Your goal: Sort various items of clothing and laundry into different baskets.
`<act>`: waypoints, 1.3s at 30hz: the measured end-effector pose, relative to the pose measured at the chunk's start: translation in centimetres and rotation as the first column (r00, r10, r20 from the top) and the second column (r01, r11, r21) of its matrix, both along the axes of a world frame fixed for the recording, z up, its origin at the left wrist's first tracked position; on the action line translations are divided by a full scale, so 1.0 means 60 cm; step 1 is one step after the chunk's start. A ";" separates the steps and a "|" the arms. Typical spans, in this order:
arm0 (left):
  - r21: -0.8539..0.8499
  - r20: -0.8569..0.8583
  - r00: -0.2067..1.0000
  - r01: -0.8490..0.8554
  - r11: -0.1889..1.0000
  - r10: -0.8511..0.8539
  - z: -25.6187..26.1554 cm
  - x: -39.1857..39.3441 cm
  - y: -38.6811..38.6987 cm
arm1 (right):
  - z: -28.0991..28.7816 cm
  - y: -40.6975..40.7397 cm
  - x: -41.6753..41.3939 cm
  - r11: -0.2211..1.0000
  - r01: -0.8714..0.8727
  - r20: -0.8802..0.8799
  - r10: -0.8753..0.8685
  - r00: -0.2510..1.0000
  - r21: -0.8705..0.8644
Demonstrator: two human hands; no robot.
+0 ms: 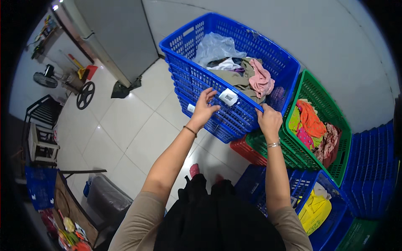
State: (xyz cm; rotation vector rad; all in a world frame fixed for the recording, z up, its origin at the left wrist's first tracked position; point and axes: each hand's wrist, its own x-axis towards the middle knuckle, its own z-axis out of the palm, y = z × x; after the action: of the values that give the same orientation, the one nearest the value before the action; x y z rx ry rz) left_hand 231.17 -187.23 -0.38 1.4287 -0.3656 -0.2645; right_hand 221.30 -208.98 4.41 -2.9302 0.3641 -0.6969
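A stack of blue perforated plastic baskets (201, 80) stands before me against the wall. Inside the top one lie a clear plastic bag (218, 47), olive cloth (234, 78), a pink cloth (262, 78) and other crumpled fabrics. My right hand (269, 120) grips the top basket's rim at its near right corner. Beside the front wall, my left hand (205, 108) is raised with its fingers apart and nothing in it. A white label (228, 97) with a printed code is fixed just right of those fingers.
Right of the stack, a green basket (347, 138) holds bright clothes, with another blue basket (339, 216) and a yellow bag (315, 211) nearer me. Further right rise stacked blue baskets (370, 169). A fan (45, 80), a chair (44, 144) and a wooden table (75, 207) stand left.
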 end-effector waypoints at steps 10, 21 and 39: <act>-0.313 -0.392 0.857 0.217 0.925 -0.334 -0.018 -0.024 0.006 | 0.004 0.008 0.011 0.998 0.051 0.012 -0.051 0.999 0.021; 0.028 -0.148 0.980 0.136 0.990 -0.131 -0.015 0.017 0.022 | 0.032 0.004 0.007 0.997 0.020 -0.075 -0.015 0.997 0.068; -0.131 -0.258 0.676 -0.732 0.668 0.690 0.040 0.217 -0.032 | 0.053 -0.293 0.210 0.868 0.493 -0.335 -0.484 0.809 -0.063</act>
State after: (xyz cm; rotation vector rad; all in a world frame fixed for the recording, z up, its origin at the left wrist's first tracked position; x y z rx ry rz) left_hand 244.18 -189.17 2.03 1.2040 0.3395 0.2901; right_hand 233.90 -226.53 7.61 -2.9349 1.1868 -0.2029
